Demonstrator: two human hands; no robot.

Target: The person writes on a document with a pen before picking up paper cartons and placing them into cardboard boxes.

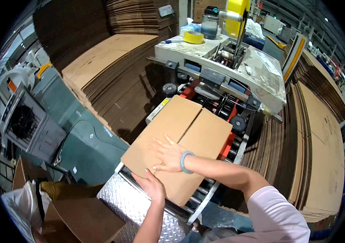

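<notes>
Both hands lie flat and open, right [168, 156] atop, left [152, 185] at the near edge of the brown carton [188, 133]

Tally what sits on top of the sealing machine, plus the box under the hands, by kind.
Cardboard box: 1
Yellow tape rolls, one flat and one mounted upright: 2
Clear jar with dark lid: 1
Total: 4

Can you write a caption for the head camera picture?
Both hands press a closed cardboard box toward a taping machine.
</notes>
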